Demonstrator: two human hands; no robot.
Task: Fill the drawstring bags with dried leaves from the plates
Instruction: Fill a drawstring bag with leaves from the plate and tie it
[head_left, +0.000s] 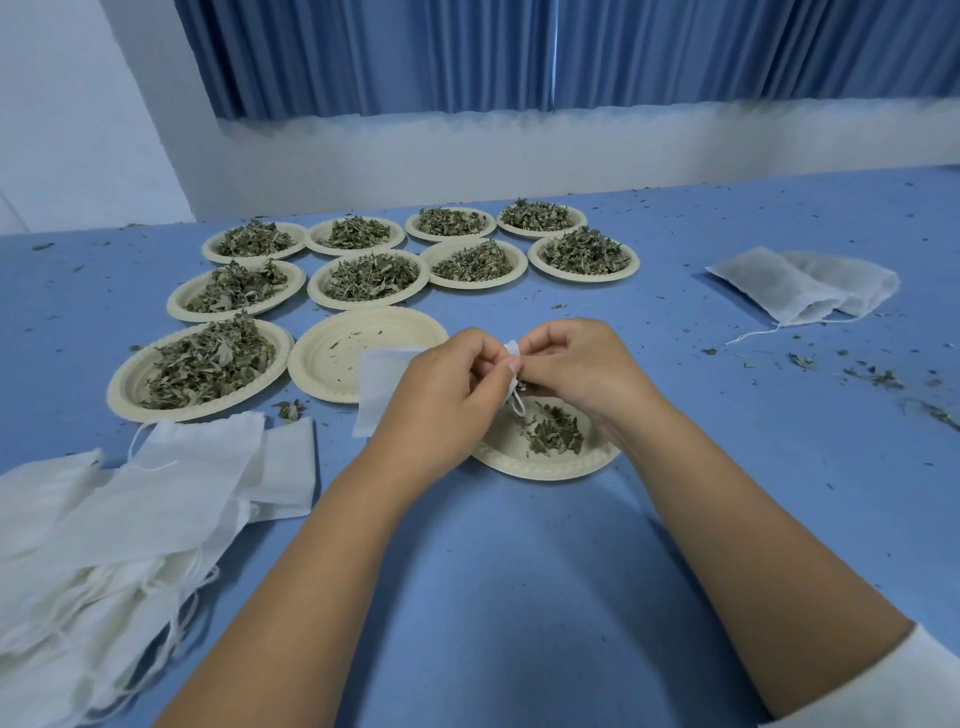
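Note:
My left hand (447, 387) and my right hand (571, 364) meet over the near plate (592, 460) and both pinch the mouth of a white drawstring bag (382, 387). The bag hangs flat to the left of my hands, and its string dangles under my fingers. A small heap of dried leaves (553, 431) lies on that near plate. An almost bare plate (337, 353) sits just behind the bag. Several plates heaped with dried leaves (371, 275) stand in rows further back.
A pile of flat white bags (130, 514) with loose strings covers the near left of the blue table (519, 571). Filled bags (800, 283) lie at the far right. Leaf crumbs (878, 376) are scattered on the right side.

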